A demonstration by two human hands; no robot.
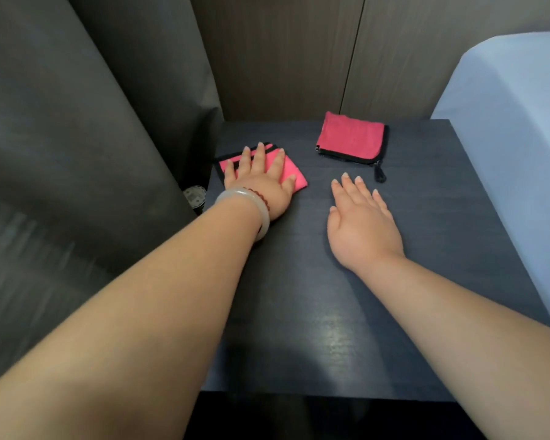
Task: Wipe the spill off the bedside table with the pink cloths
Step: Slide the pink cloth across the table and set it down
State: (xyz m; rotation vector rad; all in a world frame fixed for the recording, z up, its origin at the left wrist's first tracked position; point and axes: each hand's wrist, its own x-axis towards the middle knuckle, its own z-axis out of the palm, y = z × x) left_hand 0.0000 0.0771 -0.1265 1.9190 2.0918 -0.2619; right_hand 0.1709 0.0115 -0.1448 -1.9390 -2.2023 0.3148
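Two folded pink cloths with black edging lie on the dark bedside table (346,312). My left hand (261,182) lies flat with spread, straight fingers on the nearer cloth (294,174) at the table's left edge, covering most of it. The second pink cloth (351,136) lies at the back, right of centre, with nothing touching it; a black loop hangs off its front corner. My right hand (362,220) rests flat on the bare tabletop in the middle, fingers straight, a short way in front of that second cloth. No spill is plainly visible on the dark surface.
A grey curtain (77,138) hangs close along the table's left side. Against the right side stands a bed with a white sheet (515,154). Behind the table is a dark wood wall (283,58). A small round metal object (194,195) sits low beside the left edge.
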